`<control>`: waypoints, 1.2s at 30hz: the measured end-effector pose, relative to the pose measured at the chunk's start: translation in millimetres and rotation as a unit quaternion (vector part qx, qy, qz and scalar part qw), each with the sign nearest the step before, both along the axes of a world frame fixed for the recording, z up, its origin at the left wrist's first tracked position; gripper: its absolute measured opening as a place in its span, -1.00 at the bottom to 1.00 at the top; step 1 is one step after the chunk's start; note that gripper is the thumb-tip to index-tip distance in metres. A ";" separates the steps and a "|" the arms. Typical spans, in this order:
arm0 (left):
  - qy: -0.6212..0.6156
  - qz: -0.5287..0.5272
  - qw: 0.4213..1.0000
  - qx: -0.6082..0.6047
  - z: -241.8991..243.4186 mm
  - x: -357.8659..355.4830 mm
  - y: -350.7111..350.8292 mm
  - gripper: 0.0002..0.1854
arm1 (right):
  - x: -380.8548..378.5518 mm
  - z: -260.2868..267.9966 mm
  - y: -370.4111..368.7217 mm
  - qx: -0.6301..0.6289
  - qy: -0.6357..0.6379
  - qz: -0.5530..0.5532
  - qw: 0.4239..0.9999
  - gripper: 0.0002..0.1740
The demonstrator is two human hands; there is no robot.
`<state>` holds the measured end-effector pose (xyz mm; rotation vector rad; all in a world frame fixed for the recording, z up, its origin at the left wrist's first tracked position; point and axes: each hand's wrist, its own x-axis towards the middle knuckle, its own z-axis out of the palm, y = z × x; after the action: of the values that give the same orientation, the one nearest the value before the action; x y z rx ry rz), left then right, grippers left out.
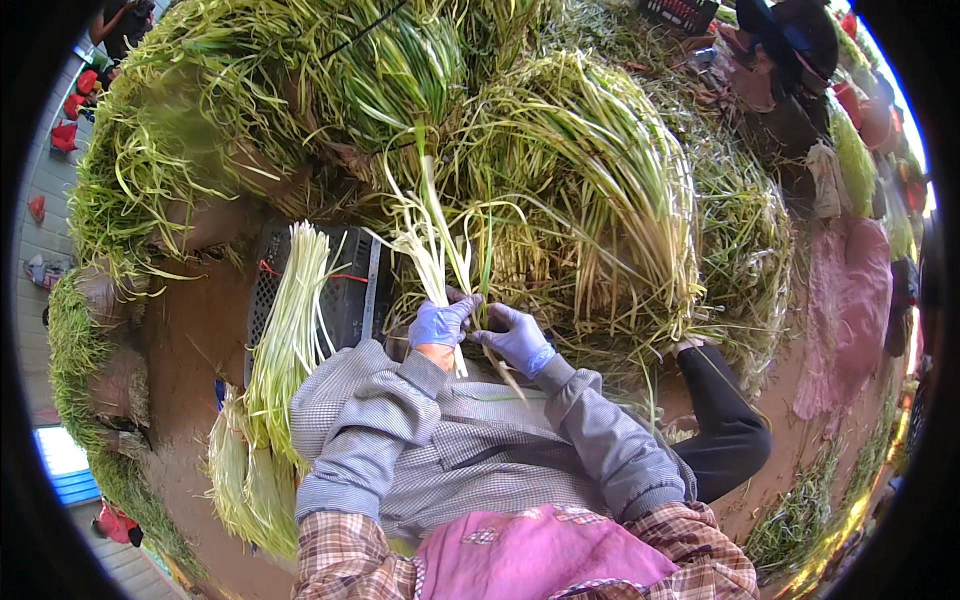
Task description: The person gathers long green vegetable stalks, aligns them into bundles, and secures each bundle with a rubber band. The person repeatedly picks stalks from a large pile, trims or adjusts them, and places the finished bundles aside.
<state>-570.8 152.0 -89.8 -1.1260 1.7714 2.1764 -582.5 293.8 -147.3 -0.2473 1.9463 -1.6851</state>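
My left hand (442, 321), in a thin purple glove, is closed around the pale stems of a small bunch of long-leaved green stalks (429, 259), whose leaves point away from me. Close beside it, my right hand (519, 339), gloved alike, pinches a thin stalk with a dry brownish end between thumb and fingers. Beyond both hands lies a large heap of untrimmed green stalks (600, 150). At the left, a bundle of cleaner pale stalks (289, 322) rests over the edge of a black plastic crate (346, 300).
More pale bundles (255, 465) lie on the brown ground at the left. Large leafy piles (217, 97) rise at the far left. A person in dark clothing (795, 67) is at the upper right, near a pink sheet (844, 315). Leaf scraps (795, 517) lie at the lower right.
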 end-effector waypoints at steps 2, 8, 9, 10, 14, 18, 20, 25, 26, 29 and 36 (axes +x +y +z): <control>0.019 -0.017 0.999 -0.025 5.9 -1.6 7.5 -0.80 | 0.5 16.7 -3.6 -0.081 -0.081 -0.088 0.989 -0.52; 0.082 0.032 0.996 -0.006 34.4 -12.2 8.0 -0.85 | 32.0 50.1 -6.0 -0.214 -0.052 -0.244 0.944 -0.83; 0.120 0.047 0.992 0.005 38.3 -13.6 5.6 -0.85 | 44.5 56.1 -1.0 -0.070 0.083 -0.188 0.976 -0.84; 0.117 0.035 0.993 -0.005 41.9 -14.0 1.6 -0.85 | 60.5 63.0 7.7 -0.140 0.007 -0.171 0.975 -0.85; 0.065 -0.003 0.994 0.083 45.2 -8.5 -5.3 -0.81 | 66.4 73.5 22.5 -0.165 -0.162 -0.184 0.955 -0.82; 0.044 -0.003 0.996 0.073 42.5 2.5 0.8 -0.79 | 10.7 71.4 -12.3 -0.231 -0.085 -0.231 0.941 -0.76; 0.038 0.002 0.999 0.019 43.3 5.6 5.4 -0.78 | -11.4 76.4 -32.6 -0.238 -0.112 -0.221 0.939 -0.73; 0.072 0.074 0.987 0.127 57.0 -2.5 -6.9 -0.84 | -14.5 90.6 -44.2 -0.407 -0.234 -0.318 0.824 -0.71; 0.125 0.096 0.977 0.141 61.5 -6.8 -14.9 -0.87 | -5.9 87.1 -33.4 -0.458 -0.231 -0.276 0.813 -0.69; 0.217 0.126 0.946 0.206 73.8 -14.7 -45.1 -0.81 | 16.4 54.0 13.8 -0.513 -0.317 -0.141 0.785 -0.73; 0.228 0.138 0.948 0.173 77.3 -15.0 -62.3 -0.83 | 78.8 -15.1 193.4 0.271 -0.180 0.086 0.942 -0.67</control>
<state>-585.9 89.8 -12.5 -0.8776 1.3304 2.9668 -503.7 487.2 -162.4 0.0928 1.9487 -0.9492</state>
